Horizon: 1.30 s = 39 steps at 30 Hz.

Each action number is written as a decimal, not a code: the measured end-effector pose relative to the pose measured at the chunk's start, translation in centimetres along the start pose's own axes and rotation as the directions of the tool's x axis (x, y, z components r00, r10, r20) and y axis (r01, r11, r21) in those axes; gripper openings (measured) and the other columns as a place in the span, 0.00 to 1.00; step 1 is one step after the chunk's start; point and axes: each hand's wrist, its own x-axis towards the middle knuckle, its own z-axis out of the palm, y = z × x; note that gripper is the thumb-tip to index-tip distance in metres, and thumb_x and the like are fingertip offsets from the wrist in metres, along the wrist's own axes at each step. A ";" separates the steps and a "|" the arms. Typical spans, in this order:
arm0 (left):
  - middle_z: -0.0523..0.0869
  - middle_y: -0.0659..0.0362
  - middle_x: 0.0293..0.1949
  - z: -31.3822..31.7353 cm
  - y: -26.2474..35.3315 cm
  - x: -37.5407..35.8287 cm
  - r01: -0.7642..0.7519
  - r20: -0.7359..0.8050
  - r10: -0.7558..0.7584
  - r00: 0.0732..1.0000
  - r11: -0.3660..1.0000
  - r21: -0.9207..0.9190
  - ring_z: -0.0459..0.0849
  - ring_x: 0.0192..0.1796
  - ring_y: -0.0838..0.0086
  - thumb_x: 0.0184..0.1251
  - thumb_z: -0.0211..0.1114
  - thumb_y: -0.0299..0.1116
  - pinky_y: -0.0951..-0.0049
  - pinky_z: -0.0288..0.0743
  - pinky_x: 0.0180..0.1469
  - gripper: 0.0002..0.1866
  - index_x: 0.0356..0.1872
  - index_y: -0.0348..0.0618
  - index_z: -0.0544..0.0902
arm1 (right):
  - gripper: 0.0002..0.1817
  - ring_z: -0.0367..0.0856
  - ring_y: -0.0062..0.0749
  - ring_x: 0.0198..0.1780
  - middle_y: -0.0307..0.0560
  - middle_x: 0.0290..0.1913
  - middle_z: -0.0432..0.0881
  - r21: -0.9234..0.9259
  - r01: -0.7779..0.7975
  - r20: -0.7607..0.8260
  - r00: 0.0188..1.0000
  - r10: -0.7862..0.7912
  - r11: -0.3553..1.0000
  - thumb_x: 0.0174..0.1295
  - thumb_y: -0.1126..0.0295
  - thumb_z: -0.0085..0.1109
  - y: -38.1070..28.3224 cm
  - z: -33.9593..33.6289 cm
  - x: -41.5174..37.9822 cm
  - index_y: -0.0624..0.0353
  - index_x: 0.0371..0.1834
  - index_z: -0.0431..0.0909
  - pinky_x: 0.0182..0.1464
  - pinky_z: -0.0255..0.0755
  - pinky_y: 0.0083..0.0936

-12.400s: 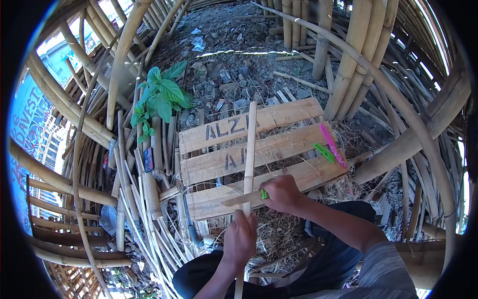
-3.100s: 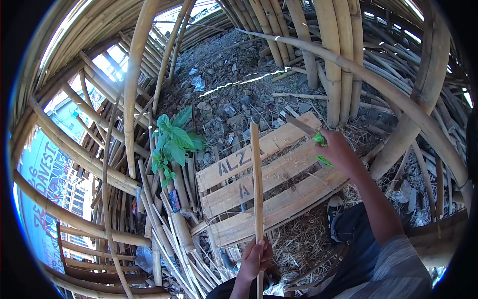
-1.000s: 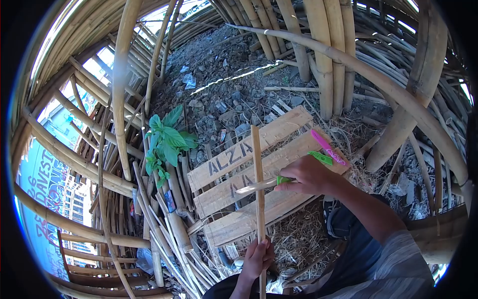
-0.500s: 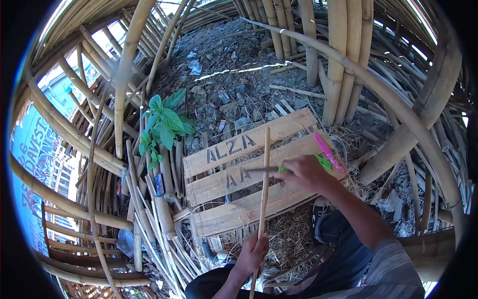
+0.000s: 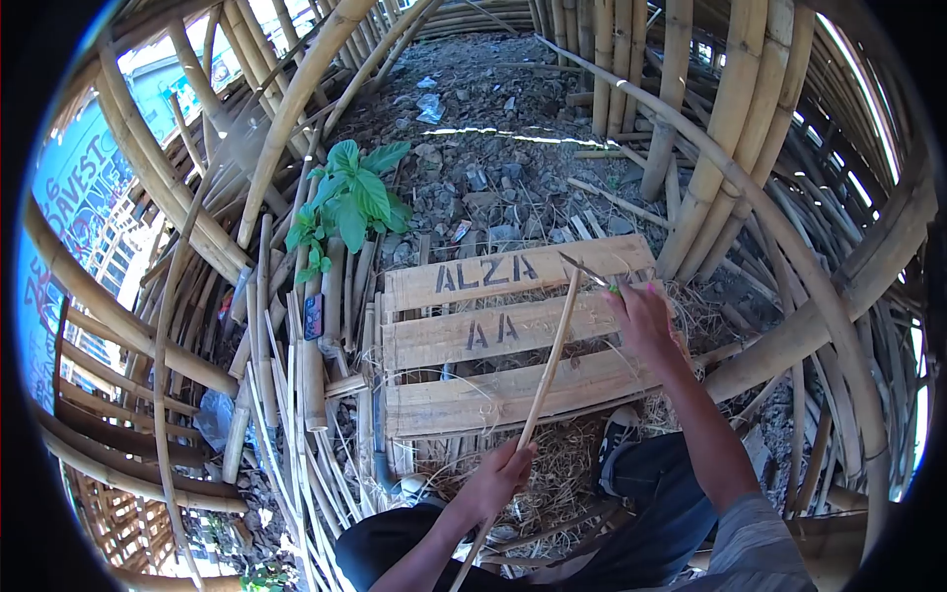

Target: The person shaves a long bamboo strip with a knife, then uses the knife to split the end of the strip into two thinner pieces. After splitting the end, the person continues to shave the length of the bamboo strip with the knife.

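Note:
My left hand (image 5: 501, 478) is wrapped round the lower part of a long, thin bamboo strip (image 5: 548, 377), which slants up and to the right over a wooden crate. In my right hand (image 5: 639, 308) is a knife (image 5: 583, 268) with a green handle mostly covered by my fingers. Its dark blade points up and to the left, close to the strip's top end. Beneath both lies the slatted wooden crate (image 5: 473, 387), with "ALZA" and "AA" stencilled in dark letters on its slats.
Bamboo poles (image 5: 750, 128) rise on the right, and a curved pole runs across them. A green leafy plant (image 5: 357, 197) grows behind the crate's left corner. Cut bamboo sticks (image 5: 286, 414) are stacked at left. Dry shavings (image 5: 562, 483) litter the ground by my shoe (image 5: 619, 434).
My right hand has moved up with the knife, from the strip's middle to near its top end. The strip now leans further right. The head view has shifted slightly.

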 end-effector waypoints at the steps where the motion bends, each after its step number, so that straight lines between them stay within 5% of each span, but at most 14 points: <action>1: 0.64 0.67 0.17 -0.1 0.2 -0.1 -0.007 -0.006 0.007 1.000 1.000 -0.012 0.61 0.14 0.83 0.75 0.44 0.42 0.79 0.55 0.15 0.18 0.24 0.46 0.65 | 0.20 0.76 0.44 0.19 0.51 0.16 0.74 0.047 -0.011 0.000 1.000 0.011 0.999 0.68 0.57 0.47 -0.6 0.1 -0.4 0.62 0.25 0.72 0.21 0.68 0.38; 6: 0.67 0.66 0.17 -0.8 -0.2 -0.3 -0.118 -0.038 0.132 0.990 0.957 0.265 0.64 0.17 0.80 0.75 0.46 0.43 0.75 0.59 0.21 0.17 0.28 0.41 0.67 | 0.20 0.76 0.42 0.17 0.49 0.15 0.74 0.124 0.184 0.080 0.978 -0.195 0.975 0.68 0.55 0.47 -3.6 0.0 -1.3 0.60 0.25 0.73 0.20 0.69 0.36; 9: 0.67 0.66 0.17 -0.6 0.8 -1.1 -0.088 -0.034 0.123 0.992 0.849 0.521 0.64 0.19 0.79 0.75 0.46 0.43 0.74 0.60 0.24 0.18 0.29 0.40 0.69 | 0.24 0.78 0.53 0.25 0.59 0.22 0.78 -0.107 -0.266 0.193 0.940 0.282 0.958 0.68 0.52 0.45 0.2 0.3 1.1 0.64 0.26 0.76 0.28 0.70 0.41; 13: 0.67 0.64 0.16 0.5 1.2 -1.7 -0.072 0.062 0.058 0.996 0.964 0.257 0.66 0.20 0.78 0.74 0.47 0.43 0.72 0.62 0.25 0.18 0.30 0.38 0.70 | 0.24 0.80 0.49 0.27 0.58 0.25 0.80 -0.279 -0.394 0.084 0.899 0.431 0.876 0.67 0.52 0.46 7.6 3.4 -1.3 0.64 0.31 0.79 0.34 0.72 0.45; 15: 0.67 0.64 0.16 -0.2 1.1 -0.9 -0.104 0.015 0.104 0.994 0.948 0.302 0.66 0.20 0.78 0.74 0.47 0.43 0.72 0.61 0.25 0.18 0.31 0.38 0.70 | 0.24 0.81 0.49 0.33 0.61 0.30 0.81 -0.018 -0.429 -0.001 0.903 0.429 0.903 0.67 0.53 0.46 7.8 2.9 -0.9 0.65 0.31 0.80 0.38 0.70 0.45; 16: 0.67 0.64 0.17 -0.4 1.1 -0.8 -0.116 -0.030 0.135 0.990 0.931 0.345 0.66 0.20 0.79 0.73 0.48 0.44 0.72 0.61 0.25 0.18 0.31 0.37 0.70 | 0.24 0.81 0.49 0.33 0.61 0.30 0.81 -0.028 -0.413 0.012 0.910 0.413 0.910 0.67 0.53 0.46 6.6 2.0 -0.8 0.65 0.31 0.80 0.38 0.70 0.45; 18: 0.70 0.59 0.17 -0.4 1.4 -1.2 -0.113 -0.062 0.140 0.988 0.941 0.318 0.69 0.20 0.72 0.73 0.48 0.43 0.67 0.63 0.26 0.18 0.33 0.35 0.71 | 0.25 0.80 0.47 0.32 0.59 0.25 0.79 0.313 -0.378 -0.010 0.916 0.401 0.871 0.67 0.52 0.46 4.1 -0.1 -0.6 0.66 0.28 0.78 0.37 0.69 0.41; 21: 0.75 0.46 0.19 -0.3 2.2 -1.5 -0.053 -0.191 0.163 0.968 0.876 0.479 0.74 0.24 0.53 0.73 0.48 0.42 0.57 0.66 0.32 0.18 0.35 0.33 0.71 | 0.25 0.76 0.42 0.24 0.53 0.18 0.74 0.322 -0.210 0.227 0.964 0.141 0.923 0.67 0.52 0.46 -1.0 -3.1 -1.5 0.64 0.25 0.75 0.28 0.66 0.35; 26: 0.75 0.44 0.18 -0.9 1.5 -0.7 -0.111 -0.266 0.261 0.928 0.875 0.471 0.76 0.23 0.49 0.72 0.49 0.41 0.55 0.67 0.29 0.17 0.35 0.33 0.70 | 0.20 0.73 0.41 0.15 0.49 0.13 0.72 0.381 0.240 0.311 0.877 -0.368 0.893 0.63 0.53 0.54 -8.5 -1.0 -4.5 0.61 0.25 0.75 0.20 0.66 0.37; 30: 0.75 0.41 0.15 -0.2 1.0 -0.5 -0.103 -0.339 0.400 0.851 0.761 0.640 0.76 0.23 0.41 0.71 0.51 0.39 0.49 0.67 0.24 0.15 0.31 0.35 0.68 | 0.18 0.75 0.42 0.16 0.49 0.14 0.73 0.343 0.256 0.232 0.909 -0.346 0.904 0.62 0.57 0.55 -8.3 0.1 -4.0 0.60 0.23 0.74 0.20 0.66 0.37; 32: 0.75 0.41 0.15 0.5 0.7 -0.7 -0.071 -0.327 0.416 0.848 0.702 0.708 0.76 0.22 0.42 0.71 0.51 0.39 0.50 0.67 0.23 0.16 0.31 0.35 0.68 | 0.18 0.76 0.45 0.17 0.50 0.14 0.73 0.203 0.163 0.143 0.971 -0.194 0.966 0.63 0.58 0.55 -6.5 1.1 -2.4 0.60 0.22 0.72 0.20 0.66 0.37; 36: 0.74 0.42 0.14 0.1 0.2 -0.3 -0.124 -0.309 0.451 0.837 0.706 0.697 0.76 0.21 0.42 0.71 0.51 0.39 0.51 0.66 0.22 0.16 0.31 0.34 0.68 | 0.19 0.76 0.47 0.18 0.53 0.14 0.72 0.327 0.192 0.221 0.936 -0.272 0.925 0.64 0.58 0.53 -7.8 1.4 -4.2 0.61 0.20 0.71 0.22 0.67 0.39; 37: 0.74 0.42 0.14 0.1 0.4 -0.4 -0.106 -0.311 0.424 0.851 0.718 0.687 0.76 0.21 0.42 0.71 0.51 0.39 0.51 0.66 0.22 0.16 0.31 0.34 0.68 | 0.20 0.75 0.43 0.15 0.50 0.13 0.72 0.339 0.313 0.134 0.917 -0.375 0.887 0.65 0.58 0.52 -8.1 1.8 -4.6 0.60 0.19 0.71 0.20 0.67 0.38; 39: 0.74 0.42 0.14 0.0 0.0 -0.6 -0.083 -0.313 0.387 0.867 0.732 0.676 0.75 0.21 0.42 0.71 0.51 0.39 0.51 0.66 0.22 0.16 0.31 0.34 0.68 | 0.20 0.74 0.42 0.15 0.49 0.13 0.72 0.319 0.222 0.150 0.948 -0.281 0.921 0.66 0.57 0.51 -6.5 2.9 -3.5 0.60 0.20 0.71 0.19 0.67 0.37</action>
